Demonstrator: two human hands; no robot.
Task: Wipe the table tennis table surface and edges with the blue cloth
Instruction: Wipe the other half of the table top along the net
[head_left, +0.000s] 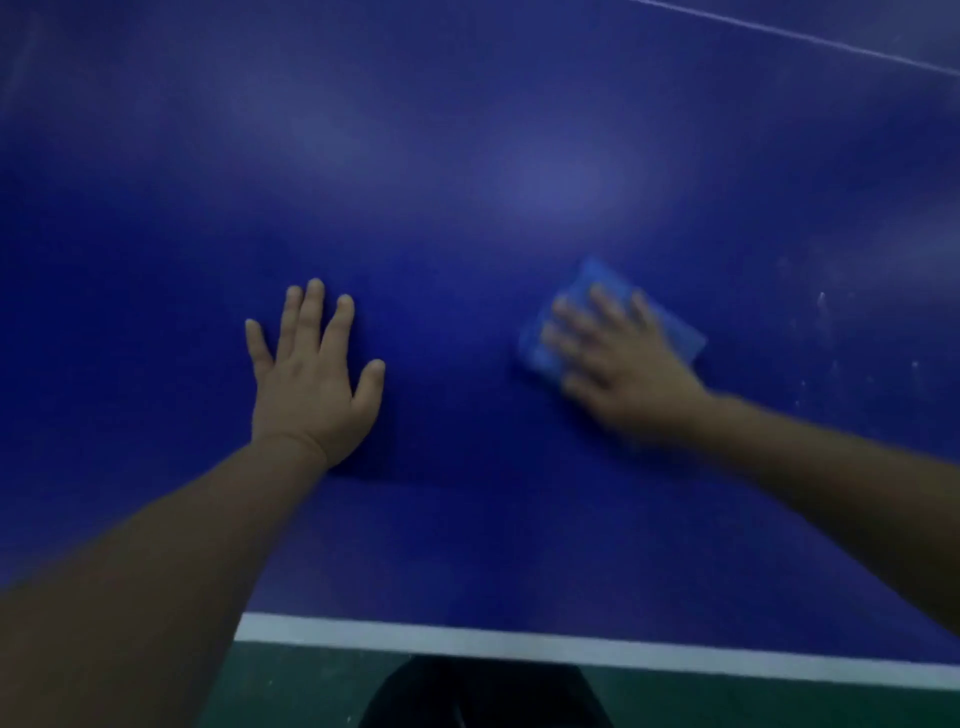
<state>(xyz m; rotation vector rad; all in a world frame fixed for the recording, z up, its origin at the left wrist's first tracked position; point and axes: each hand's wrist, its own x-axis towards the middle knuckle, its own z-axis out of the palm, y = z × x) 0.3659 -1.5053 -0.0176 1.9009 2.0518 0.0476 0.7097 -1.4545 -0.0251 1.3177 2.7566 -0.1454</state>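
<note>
The dark blue table tennis table (467, 156) fills most of the view. My left hand (311, 374) lies flat on it, palm down, fingers spread, holding nothing. To the right, my right hand (618, 364) presses flat on a folded light blue cloth (680, 335), which shows beyond the fingertips and at both sides of the hand. The right hand is blurred by motion. The middle of the cloth is hidden under the palm.
A white edge line (519, 647) marks the table's near edge. Below it lies green floor (291, 691), with my dark clothing (483, 696) at the bottom centre. A thin white line (800, 35) crosses the far right corner. Pale specks (821, 301) dot the surface at right.
</note>
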